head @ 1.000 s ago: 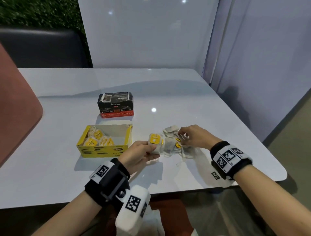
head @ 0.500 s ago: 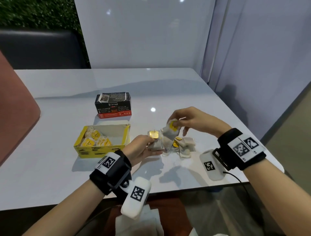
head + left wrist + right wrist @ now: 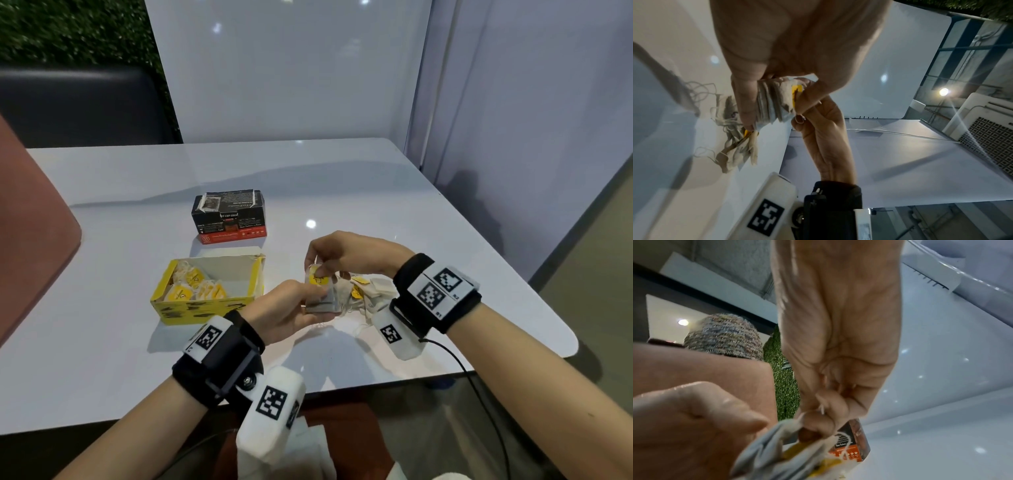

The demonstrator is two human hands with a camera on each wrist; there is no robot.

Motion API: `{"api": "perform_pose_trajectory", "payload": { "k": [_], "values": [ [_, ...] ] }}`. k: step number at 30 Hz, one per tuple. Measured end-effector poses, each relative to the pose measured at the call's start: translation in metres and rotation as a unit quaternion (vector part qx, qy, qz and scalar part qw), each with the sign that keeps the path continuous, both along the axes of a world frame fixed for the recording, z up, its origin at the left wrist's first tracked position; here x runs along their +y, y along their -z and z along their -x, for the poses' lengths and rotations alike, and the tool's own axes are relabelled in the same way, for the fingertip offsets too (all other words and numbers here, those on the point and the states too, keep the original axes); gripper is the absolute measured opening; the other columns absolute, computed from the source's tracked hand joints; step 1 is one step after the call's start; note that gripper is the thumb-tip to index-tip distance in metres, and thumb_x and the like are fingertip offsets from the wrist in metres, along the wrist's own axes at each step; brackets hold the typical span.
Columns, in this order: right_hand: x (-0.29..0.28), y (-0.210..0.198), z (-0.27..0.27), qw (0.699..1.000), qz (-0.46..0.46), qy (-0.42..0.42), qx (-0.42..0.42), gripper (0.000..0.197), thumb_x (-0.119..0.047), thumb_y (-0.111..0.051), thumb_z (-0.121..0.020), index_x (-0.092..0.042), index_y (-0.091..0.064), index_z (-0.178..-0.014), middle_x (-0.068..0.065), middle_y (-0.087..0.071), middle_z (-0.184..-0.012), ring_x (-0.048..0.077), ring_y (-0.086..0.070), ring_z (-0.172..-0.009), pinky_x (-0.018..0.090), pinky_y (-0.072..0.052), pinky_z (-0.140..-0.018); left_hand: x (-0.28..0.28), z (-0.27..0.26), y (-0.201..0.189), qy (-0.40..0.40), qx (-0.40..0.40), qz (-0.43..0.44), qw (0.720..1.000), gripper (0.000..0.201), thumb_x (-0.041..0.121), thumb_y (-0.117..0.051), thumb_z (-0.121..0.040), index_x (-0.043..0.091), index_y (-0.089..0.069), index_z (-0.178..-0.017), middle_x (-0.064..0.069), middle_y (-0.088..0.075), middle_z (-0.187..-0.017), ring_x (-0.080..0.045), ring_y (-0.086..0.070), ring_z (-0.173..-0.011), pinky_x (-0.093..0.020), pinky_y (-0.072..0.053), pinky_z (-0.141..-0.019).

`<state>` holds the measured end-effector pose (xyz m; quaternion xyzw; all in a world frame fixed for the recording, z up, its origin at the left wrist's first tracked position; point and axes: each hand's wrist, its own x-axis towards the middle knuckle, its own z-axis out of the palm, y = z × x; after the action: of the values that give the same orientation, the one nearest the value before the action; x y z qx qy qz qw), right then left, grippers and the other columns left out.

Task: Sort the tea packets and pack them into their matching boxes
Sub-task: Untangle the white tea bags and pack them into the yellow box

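White table [image 3: 342, 178], closed black box [image 3: 228, 216] behind open yellow box [image 3: 205, 294], loose packets [image 3: 371, 291]

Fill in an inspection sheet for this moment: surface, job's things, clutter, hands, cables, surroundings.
Surface: white table, glossy.
Job's things: yellow box open, holding tea packets; black box closed behind it; loose packets on the table.
Clutter: nothing seen.
Hands: left hand grips a stack of packets; right hand pinches the top one's yellow tag.
Cables: black cable hangs from the right wrist.
Surroundings: white partition, dark seat.
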<state>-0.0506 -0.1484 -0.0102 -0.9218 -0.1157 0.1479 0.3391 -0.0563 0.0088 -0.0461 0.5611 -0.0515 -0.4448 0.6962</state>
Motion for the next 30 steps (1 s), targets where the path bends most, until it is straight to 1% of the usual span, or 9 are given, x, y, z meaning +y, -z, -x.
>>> {"api": "perform_pose_trajectory", "payload": {
  "k": [5, 9, 11, 14, 17, 20, 24, 26, 30],
  "values": [
    [-0.007, 0.005, -0.003, 0.993, 0.067, 0.065, -0.076, 0.009, -0.012, -0.062, -0.087, -0.014, -0.062, -0.095, -0.004, -0.057, -0.081, 0.009, -0.052, -0.059, 0.012, -0.038, -0.051, 0.004, -0.003, 0.006, -0.025, -0.042, -0.033, 0.998, 0.019, -0.001, -0.039, -0.096, -0.004, -0.057, -0.091, -0.016, -0.063, -0.093, -0.023, -0.062, -0.086, -0.024, -0.055, -0.075],
    [-0.011, 0.019, 0.001, 0.967, 0.246, 0.014, -0.064, 0.026, -0.005, -0.059, -0.086, -0.018, -0.060, -0.109, 0.001, -0.056, -0.102, 0.015, -0.052, -0.088, 0.026, -0.042, -0.071, 0.014, -0.009, 0.011, -0.052, -0.059, -0.034, 0.996, 0.018, -0.003, -0.040, -0.095, -0.005, -0.058, -0.095, -0.015, -0.064, -0.091, -0.023, -0.063, -0.085, -0.021, -0.055, -0.072],
    [-0.006, 0.028, 0.004, 0.951, 0.304, -0.022, -0.050, 0.038, -0.008, -0.056, -0.087, -0.022, -0.052, -0.122, 0.001, -0.049, -0.115, 0.017, -0.048, -0.101, 0.029, -0.038, -0.074, 0.018, -0.011, 0.010, -0.057, -0.059, -0.032, 0.996, 0.018, -0.004, -0.040, -0.095, -0.005, -0.058, -0.093, -0.016, -0.064, -0.093, -0.023, -0.063, -0.086, -0.021, -0.056, -0.072],
    [0.000, 0.038, 0.004, 0.931, 0.357, 0.001, -0.075, 0.037, -0.013, -0.051, -0.091, -0.018, -0.046, -0.127, 0.005, -0.048, -0.122, 0.022, -0.047, -0.113, 0.032, -0.037, -0.073, 0.020, -0.013, 0.009, -0.063, -0.044, -0.027, 0.997, 0.019, -0.005, -0.040, -0.094, -0.005, -0.058, -0.091, -0.017, -0.064, -0.093, -0.024, -0.063, -0.087, -0.022, -0.057, -0.071],
    [-0.001, 0.044, 0.002, 0.937, 0.337, 0.047, -0.081, 0.035, -0.005, -0.046, -0.089, -0.015, -0.048, -0.122, 0.007, -0.056, -0.116, 0.026, -0.053, -0.102, 0.029, -0.036, -0.067, 0.022, -0.014, 0.009, -0.068, -0.021, -0.032, 0.997, 0.014, -0.004, -0.045, -0.093, -0.008, -0.058, -0.094, -0.020, -0.063, -0.097, -0.027, -0.063, -0.090, -0.025, -0.057, -0.072],
    [-0.006, 0.041, 0.005, 0.958, 0.259, 0.095, -0.075, 0.027, -0.005, -0.053, -0.083, -0.016, -0.058, -0.107, 0.003, -0.058, -0.097, 0.020, -0.051, -0.082, 0.022, -0.029, -0.052, 0.024, -0.015, 0.009, -0.080, -0.005, -0.033, 0.996, 0.014, -0.002, -0.048, -0.092, -0.009, -0.057, -0.099, -0.022, -0.063, -0.100, -0.028, -0.063, -0.091, -0.026, -0.058, -0.072],
    [-0.020, 0.021, 0.015, 0.978, 0.133, 0.140, -0.075, 0.011, -0.012, -0.066, -0.079, -0.021, -0.060, -0.077, -0.004, -0.058, -0.075, 0.013, -0.052, -0.070, 0.025, -0.037, -0.060, 0.026, -0.014, 0.010, -0.088, 0.012, -0.028, 0.996, 0.015, 0.001, -0.046, -0.093, -0.008, -0.056, -0.099, -0.020, -0.063, -0.095, -0.028, -0.063, -0.087, -0.029, -0.058, -0.070],
    [-0.023, 0.007, 0.021, 0.978, 0.109, 0.153, -0.094, 0.012, -0.017, -0.070, -0.079, -0.022, -0.058, -0.077, -0.007, -0.057, -0.074, 0.008, -0.052, -0.069, 0.023, -0.036, -0.059, 0.025, -0.012, 0.010, -0.078, 0.016, -0.034, 0.996, 0.016, 0.001, -0.044, -0.094, -0.006, -0.056, -0.103, -0.019, -0.063, -0.095, -0.027, -0.063, -0.087, -0.033, -0.056, -0.075],
    [-0.005, -0.006, 0.029, 0.940, 0.182, 0.205, -0.202, 0.003, -0.021, -0.057, -0.088, -0.020, -0.055, -0.091, 0.000, -0.060, -0.089, 0.020, -0.051, -0.080, 0.026, -0.030, -0.055, 0.015, -0.005, 0.010, -0.066, 0.032, -0.026, 0.997, 0.018, 0.000, -0.042, -0.094, -0.008, -0.054, -0.105, -0.020, -0.061, -0.097, -0.027, -0.063, -0.086, -0.031, -0.057, -0.072]
  ]
}}
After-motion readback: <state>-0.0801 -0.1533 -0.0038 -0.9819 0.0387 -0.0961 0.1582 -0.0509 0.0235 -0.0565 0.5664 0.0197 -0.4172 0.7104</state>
